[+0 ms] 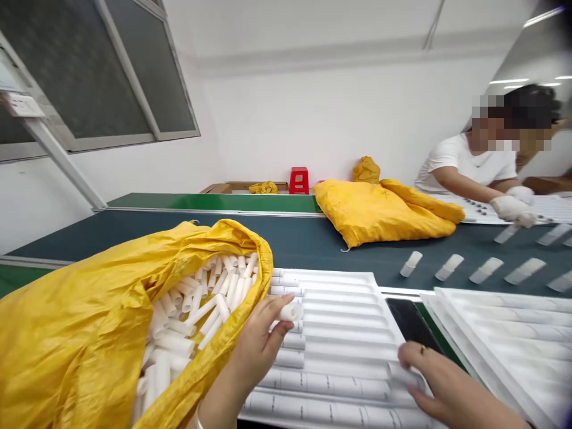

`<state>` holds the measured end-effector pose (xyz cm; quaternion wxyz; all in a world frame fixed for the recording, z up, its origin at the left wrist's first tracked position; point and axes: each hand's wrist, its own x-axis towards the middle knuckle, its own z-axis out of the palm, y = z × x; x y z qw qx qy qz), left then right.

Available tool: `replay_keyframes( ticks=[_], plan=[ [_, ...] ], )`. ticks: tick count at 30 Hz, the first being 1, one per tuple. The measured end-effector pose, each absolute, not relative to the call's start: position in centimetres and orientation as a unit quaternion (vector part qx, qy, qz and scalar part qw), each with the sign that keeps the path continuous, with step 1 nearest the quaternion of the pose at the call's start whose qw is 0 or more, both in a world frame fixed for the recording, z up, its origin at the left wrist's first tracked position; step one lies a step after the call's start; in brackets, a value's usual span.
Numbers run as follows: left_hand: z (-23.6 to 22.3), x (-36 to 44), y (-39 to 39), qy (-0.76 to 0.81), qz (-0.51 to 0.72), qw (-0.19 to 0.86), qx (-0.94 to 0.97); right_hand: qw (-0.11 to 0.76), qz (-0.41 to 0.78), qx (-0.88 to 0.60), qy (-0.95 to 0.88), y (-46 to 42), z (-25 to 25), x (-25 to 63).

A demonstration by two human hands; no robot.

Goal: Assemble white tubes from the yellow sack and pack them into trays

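Note:
My left hand pinches a short white plastic tube between thumb and fingers, over the left part of a grooved white tray. At the tray's right edge, my right hand closes on another white tube, blurred by motion. Printed white tubes lie end to end across the two nearest grooves. Farther grooves have tubes only at their left ends. Beside my left hand, an open yellow sack holds many loose white tubes.
A black phone lies between the tray and a stack of filled trays. Several tubes stand on the dark conveyor belt, near another yellow sack. Across the belt, a person in white gloves works over small parts.

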<state>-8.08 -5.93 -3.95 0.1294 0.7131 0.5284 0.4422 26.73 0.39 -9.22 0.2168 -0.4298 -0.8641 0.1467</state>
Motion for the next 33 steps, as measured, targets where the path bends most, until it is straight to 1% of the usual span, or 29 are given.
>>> replay_keyframes(
  ticks=[2,4,6,8,9,12,14,19,24,28,33],
  plan=[
    [-4.5,-6.4,-4.9,0.497,0.428,0.136,0.742,0.239,0.184,-0.43,-0.851,0.4,-6.9,25.3],
    [-4.7,-5.0,-4.1,0.469,0.415,0.146,0.766,0.306,0.225,-0.422,-0.823,0.4,-5.0,23.3],
    [-4.6,-3.9,-3.5,0.453,0.402,0.153,0.781,0.372,0.267,-0.379,-0.804,0.4,-3.8,21.3],
    [-4.3,-3.5,-3.2,0.457,0.38,0.145,0.791,0.407,0.285,-0.325,-0.805,0.4,-3.0,19.8],
    [-4.1,-3.5,-3.2,0.466,0.363,0.132,0.796,0.415,0.276,-0.305,-0.812,0.4,-2.8,19.4],
    [-3.4,-3.9,-3.3,0.49,0.298,0.078,0.816,0.398,0.217,-0.264,-0.851,0.6,-2.3,18.9],
    [-2.9,-4.2,-3.4,0.488,0.273,0.061,0.827,0.38,0.196,-0.247,-0.87,0.8,-2.1,18.8],
    [-2.0,-4.8,-3.8,0.491,0.315,0.079,0.808,0.414,0.191,-0.252,-0.854,1.2,-2.1,18.3],
    [-1.5,-5.2,-3.9,0.491,0.329,0.098,0.801,0.421,0.216,-0.249,-0.845,1.7,-2.4,17.7],
    [-1.2,-5.2,-3.8,0.476,0.341,0.066,0.808,0.407,0.27,-0.272,-0.829,1.8,-2.5,17.4],
    [-1.4,-5.1,-3.9,0.465,0.321,0.036,0.824,0.394,0.31,-0.302,-0.811,1.9,-2.4,17.0]
  ],
)
